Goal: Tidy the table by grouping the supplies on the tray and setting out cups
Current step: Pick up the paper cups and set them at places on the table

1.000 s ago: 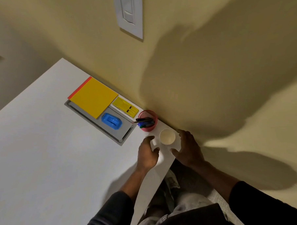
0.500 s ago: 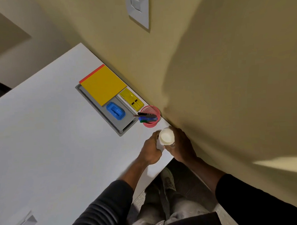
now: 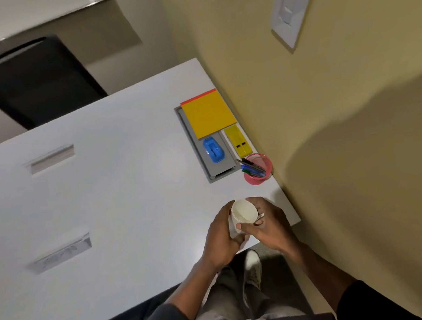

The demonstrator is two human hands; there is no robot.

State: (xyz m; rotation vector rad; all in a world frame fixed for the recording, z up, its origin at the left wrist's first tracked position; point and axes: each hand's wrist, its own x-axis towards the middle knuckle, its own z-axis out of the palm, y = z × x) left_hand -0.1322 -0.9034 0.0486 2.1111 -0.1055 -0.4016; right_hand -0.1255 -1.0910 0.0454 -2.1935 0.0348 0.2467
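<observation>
Head view: the person holds a white paper cup (image 3: 243,211) in both hands just above the near right corner of the table (image 3: 109,188), close to its edge. The left hand (image 3: 223,234) wraps curled fingers round the lower part, which looks like more cups nested beneath, though that cannot be told for sure. The right hand (image 3: 268,225) pinches the top cup near its rim with thumb and fingers.

Beyond the hands, against the wall, the grey tray (image 3: 194,136) carries a yellow pad (image 3: 208,114), a blue item (image 3: 213,150) and a yellow item (image 3: 238,141). A pink pen holder (image 3: 257,168) stands on the table just beside the tray's near end. Two paper stacks (image 3: 51,158) lie well apart on the left.

If the cups are nested tightly, two may come away together, and a hard squeeze could dent the thin wall. Because the hands work over the table's corner, a slipped cup would likely fall to the floor. A forward reach could tip the pen holder.

No brand, label or writing is readable anywhere.
</observation>
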